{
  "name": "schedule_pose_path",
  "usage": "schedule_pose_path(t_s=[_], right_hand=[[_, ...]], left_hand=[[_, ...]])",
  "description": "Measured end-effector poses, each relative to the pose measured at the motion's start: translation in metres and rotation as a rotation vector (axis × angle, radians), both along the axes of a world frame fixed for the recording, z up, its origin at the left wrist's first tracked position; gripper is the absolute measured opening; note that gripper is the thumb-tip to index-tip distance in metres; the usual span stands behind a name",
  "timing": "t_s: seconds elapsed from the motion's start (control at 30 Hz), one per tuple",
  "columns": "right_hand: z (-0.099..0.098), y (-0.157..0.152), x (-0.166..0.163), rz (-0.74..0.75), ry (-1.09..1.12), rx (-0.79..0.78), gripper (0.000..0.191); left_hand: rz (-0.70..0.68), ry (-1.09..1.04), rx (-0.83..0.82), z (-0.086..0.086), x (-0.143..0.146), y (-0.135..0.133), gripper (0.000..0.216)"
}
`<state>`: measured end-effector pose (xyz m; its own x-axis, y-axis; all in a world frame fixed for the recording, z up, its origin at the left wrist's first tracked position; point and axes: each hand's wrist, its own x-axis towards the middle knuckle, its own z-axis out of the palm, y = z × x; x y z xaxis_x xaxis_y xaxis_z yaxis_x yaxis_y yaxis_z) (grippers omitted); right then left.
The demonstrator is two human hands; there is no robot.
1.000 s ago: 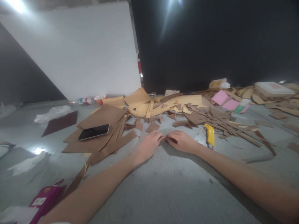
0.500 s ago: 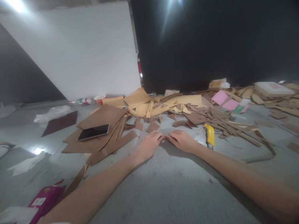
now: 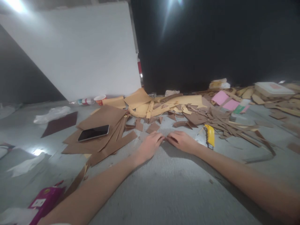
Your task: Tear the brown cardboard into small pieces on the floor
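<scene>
My left hand (image 3: 152,144) and my right hand (image 3: 182,142) meet fingertip to fingertip low over the grey table (image 3: 159,190). Both are closed, the fingers pinched together. Between the fingertips there may be something small and dark, too small to name. Just beyond my left hand lies a loose brown cardboard piece (image 3: 152,127). To the right of my right hand is a yellow-handled cutter (image 3: 210,135). On the left, a black-screened phone (image 3: 93,133) rests on brown cardboard sheets (image 3: 105,117).
Brown strips (image 3: 225,123) and tan scraps (image 3: 164,107) are heaped along the back. Pink sheets (image 3: 221,97) and a white box (image 3: 274,89) lie at the right. A paper cup (image 3: 100,99) and a plastic bottle (image 3: 86,101) stand by the white panel (image 3: 89,53). A magenta device (image 3: 45,200) is lower left.
Almost nothing differs. Both hands stay in the same place with fingertips together, and the view has shifted very slightly.
</scene>
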<state>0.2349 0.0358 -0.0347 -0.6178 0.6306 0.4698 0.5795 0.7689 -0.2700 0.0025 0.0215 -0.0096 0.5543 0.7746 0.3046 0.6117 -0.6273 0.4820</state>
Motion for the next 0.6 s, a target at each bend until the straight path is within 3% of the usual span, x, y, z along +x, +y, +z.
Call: schedule_pose_path(t_s=[0.6], right_hand=[[0.0075, -0.0045, -0.0025, 0.024, 0.06, -0.034, 0.017]], left_hand=[[-0.002, -0.009, 0.002, -0.001, 0.0003, 0.0007, 0.024]])
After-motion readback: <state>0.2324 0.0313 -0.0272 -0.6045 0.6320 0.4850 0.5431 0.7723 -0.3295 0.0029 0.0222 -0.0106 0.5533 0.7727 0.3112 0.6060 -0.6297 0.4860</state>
